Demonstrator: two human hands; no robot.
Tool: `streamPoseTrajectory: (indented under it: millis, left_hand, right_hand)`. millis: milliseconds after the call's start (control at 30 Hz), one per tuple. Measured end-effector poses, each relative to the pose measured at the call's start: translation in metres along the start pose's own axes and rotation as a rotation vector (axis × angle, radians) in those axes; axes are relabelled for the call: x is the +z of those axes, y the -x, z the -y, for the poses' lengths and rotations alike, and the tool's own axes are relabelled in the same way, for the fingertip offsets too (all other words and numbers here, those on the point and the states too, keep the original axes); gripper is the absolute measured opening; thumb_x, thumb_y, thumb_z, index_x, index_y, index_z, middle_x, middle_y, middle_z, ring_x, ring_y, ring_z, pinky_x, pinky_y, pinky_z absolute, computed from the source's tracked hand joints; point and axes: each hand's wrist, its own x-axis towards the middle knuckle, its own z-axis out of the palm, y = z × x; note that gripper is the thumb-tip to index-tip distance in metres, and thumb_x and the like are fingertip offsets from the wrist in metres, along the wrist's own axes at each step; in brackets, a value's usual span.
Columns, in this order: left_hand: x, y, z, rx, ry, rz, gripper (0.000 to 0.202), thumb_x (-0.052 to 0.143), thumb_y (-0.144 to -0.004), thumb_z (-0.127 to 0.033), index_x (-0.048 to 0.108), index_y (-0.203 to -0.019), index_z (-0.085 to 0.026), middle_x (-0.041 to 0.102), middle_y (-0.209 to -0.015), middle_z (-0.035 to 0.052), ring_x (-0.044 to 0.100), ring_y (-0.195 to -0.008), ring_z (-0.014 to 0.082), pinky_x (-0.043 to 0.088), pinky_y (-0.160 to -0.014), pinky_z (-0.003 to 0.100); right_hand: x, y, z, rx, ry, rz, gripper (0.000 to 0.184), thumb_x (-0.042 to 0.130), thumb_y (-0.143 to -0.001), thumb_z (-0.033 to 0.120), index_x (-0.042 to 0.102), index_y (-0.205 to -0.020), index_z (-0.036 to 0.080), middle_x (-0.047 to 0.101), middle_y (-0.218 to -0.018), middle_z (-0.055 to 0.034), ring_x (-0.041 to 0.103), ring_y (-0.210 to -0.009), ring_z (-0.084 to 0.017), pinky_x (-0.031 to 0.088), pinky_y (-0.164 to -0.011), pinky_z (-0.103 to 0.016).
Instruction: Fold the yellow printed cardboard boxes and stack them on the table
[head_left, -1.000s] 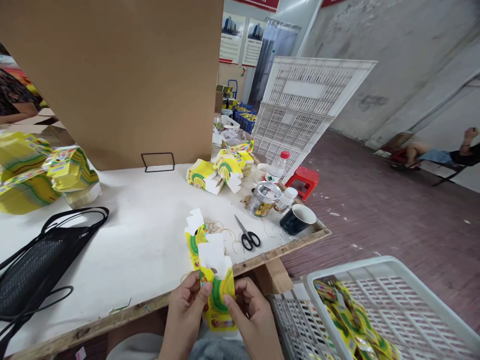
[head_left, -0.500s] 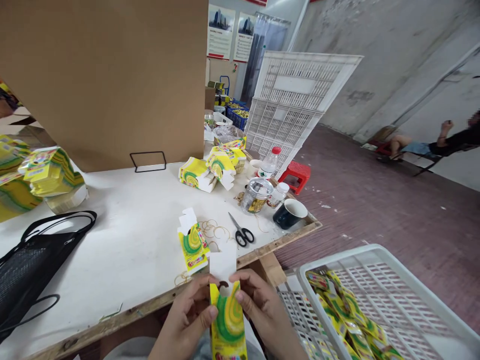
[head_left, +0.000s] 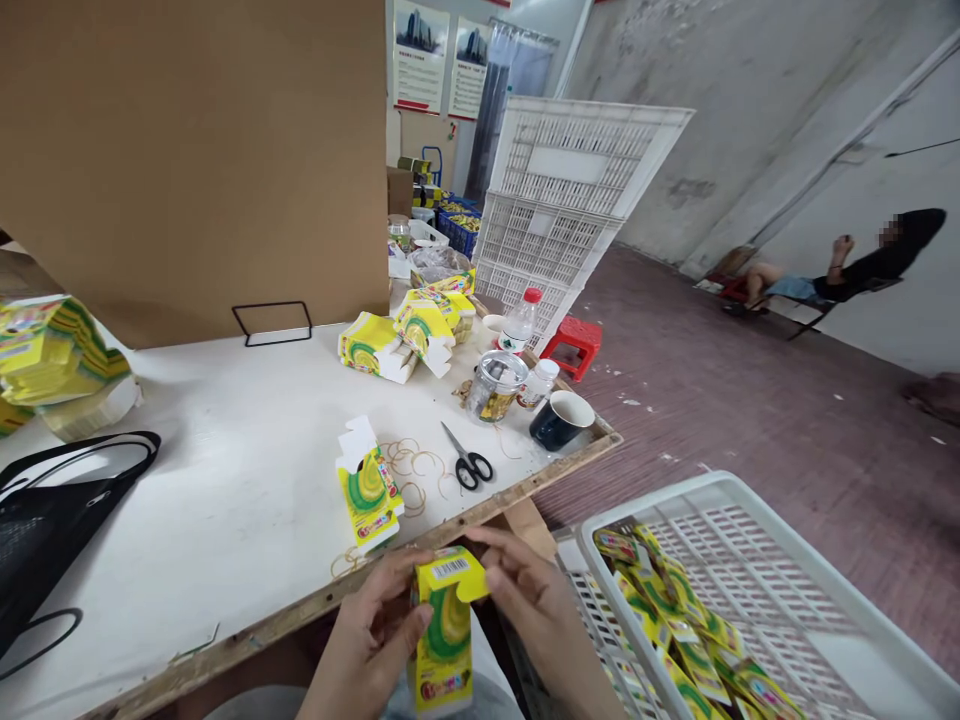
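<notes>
A small upright yellow-and-green printed paperboard box (head_left: 444, 650) is held in front of the person's lap, just off the near edge of a white, wooden-edged table (head_left: 232, 490). It is grasped by the left hand (head_left: 375, 630), with the thumb pressed on the printed front. A barcode is shown on the box's top, and a yellow flap is extended toward the right hand (head_left: 531, 602). The right hand is placed at the flap with its fingers loosely bent; whether the flap is pinched or only touched cannot be told.

On the table, a second yellow-and-green box with raised white flaps (head_left: 369, 497) is laid near the edge, beside thin tan loops of band (head_left: 405, 458). Black-handled metal scissors (head_left: 471, 468) are placed to the right of the loops. Farther along, a dark blue mug with a white interior (head_left: 553, 428), a clear round jar (head_left: 495, 388), a small white-capped bottle (head_left: 538, 384) and a clear red-capped bottle (head_left: 519, 326) are grouped by the right-hand edge. Several yellow boxes (head_left: 366, 343) are heaped behind them, toward a tall brown cardboard panel (head_left: 217, 170). At the left, a stack of yellow cartons (head_left: 60, 360) and a black bag (head_left: 52, 530) are seen. Yellow-and-green packs (head_left: 701, 645) are contained in a pale slatted plastic basket (head_left: 652, 503) at the right.
</notes>
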Motion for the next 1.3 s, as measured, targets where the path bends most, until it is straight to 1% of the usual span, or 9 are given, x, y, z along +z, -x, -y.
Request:
streamPoseTrajectory:
  millis: [100, 467, 667, 833, 933, 1033, 1100, 1167, 1300]
  left_hand:
    - [0.006, 0.002, 0.001, -0.011, 0.05, 0.011, 0.038, 0.062, -0.092, -0.035, 0.062, -0.128, -0.025, 0.063, -0.132, 0.012, 0.062, -0.119, 0.0238, 0.05, -0.098, 0.029]
    - [0.007, -0.002, -0.006, -0.069, 0.068, 0.068, 0.044, 0.061, -0.093, -0.035, 0.056, -0.135, -0.026, 0.061, -0.135, 0.0121, 0.061, -0.12, 0.0242, 0.051, -0.098, 0.03]
    - [0.011, -0.006, -0.005, -0.061, 0.072, 0.065, 0.048, 0.061, -0.092, -0.034, 0.055, -0.138, -0.026, 0.061, -0.135, 0.0128, 0.059, -0.123, 0.0253, 0.049, -0.102, 0.034]
    - [0.023, -0.007, -0.008, -0.101, 0.183, 0.134, 0.046, 0.063, -0.091, -0.034, 0.056, -0.134, -0.021, 0.063, -0.13, 0.0159, 0.064, -0.115, 0.028, 0.053, -0.094, 0.037]
    - [0.033, -0.005, -0.009, -0.097, 0.213, 0.143, 0.042, 0.065, -0.089, -0.037, 0.061, -0.127, -0.021, 0.066, -0.126, 0.0147, 0.066, -0.111, 0.0293, 0.055, -0.091, 0.038]
    - [0.026, -0.007, -0.01, -0.002, -0.061, -0.016, 0.041, 0.062, -0.09, -0.038, 0.062, -0.128, -0.024, 0.064, -0.13, 0.0113, 0.062, -0.119, 0.0282, 0.049, -0.103, 0.04]
    - [0.009, -0.012, -0.009, 0.129, -0.42, -0.237, 0.041, 0.06, -0.091, -0.037, 0.06, -0.131, -0.026, 0.059, -0.136, 0.0092, 0.056, -0.126, 0.0267, 0.043, -0.11, 0.042]
    - [-0.013, -0.021, -0.004, 0.275, -0.744, -0.453, 0.046, 0.06, -0.091, -0.039, 0.057, -0.134, -0.022, 0.051, -0.143, 0.012, 0.046, -0.135, 0.0289, 0.035, -0.116, 0.049]
    - [-0.049, -0.039, 0.015, 0.241, -1.083, -0.497, 0.053, 0.058, -0.088, -0.043, 0.059, -0.131, -0.011, 0.049, -0.145, 0.0182, 0.043, -0.136, 0.0366, 0.038, -0.111, 0.057]
  right_hand:
    - [0.001, -0.001, 0.0, 0.113, 0.182, 0.095, 0.048, 0.063, -0.087, 0.04, 0.056, -0.127, 0.015, 0.059, -0.08, -0.0023, 0.049, -0.068, -0.008, 0.037, -0.06, -0.016]
    - [0.012, 0.002, -0.001, 0.068, 0.57, -0.001, 0.044, 0.057, -0.083, 0.026, 0.052, -0.126, 0.021, 0.049, -0.067, 0.0042, 0.043, -0.058, -0.008, 0.03, -0.055, -0.017]
    - [0.004, 0.006, 0.003, 0.066, 0.57, -0.082, 0.038, 0.056, -0.086, 0.031, 0.055, -0.123, 0.021, 0.05, -0.066, 0.003, 0.043, -0.057, -0.009, 0.032, -0.055, -0.019]
    - [-0.005, 0.015, 0.012, -0.055, 0.35, -0.071, 0.036, 0.055, -0.092, 0.045, 0.065, -0.117, 0.022, 0.063, -0.112, -0.0094, 0.062, -0.094, -0.018, 0.05, -0.08, -0.026]
    - [-0.016, 0.021, 0.013, -0.013, 0.28, -0.123, 0.032, 0.057, -0.09, 0.049, 0.068, -0.11, 0.027, 0.066, -0.108, -0.0078, 0.065, -0.097, -0.022, 0.053, -0.085, -0.029]
    - [-0.055, 0.032, 0.017, -0.057, 0.547, -0.298, 0.032, 0.057, -0.087, 0.053, 0.072, -0.098, 0.027, 0.068, -0.101, -0.008, 0.064, -0.092, -0.024, 0.052, -0.079, -0.033]
    - [-0.092, 0.039, 0.019, -0.124, 0.893, -0.627, 0.04, 0.051, -0.087, 0.057, 0.074, -0.097, 0.025, 0.067, -0.1, -0.0104, 0.061, -0.092, -0.028, 0.048, -0.081, -0.042]
    - [-0.121, 0.043, 0.02, -0.152, 1.187, -0.759, 0.051, 0.046, -0.085, 0.064, 0.076, -0.095, 0.023, 0.065, -0.102, -0.0137, 0.057, -0.096, -0.033, 0.039, -0.09, -0.054]
    - [-0.113, 0.035, 0.015, -0.144, 1.008, -0.659, 0.052, 0.049, -0.085, 0.062, 0.073, -0.104, 0.02, 0.065, -0.102, -0.0117, 0.059, -0.089, -0.027, 0.045, -0.084, -0.045]
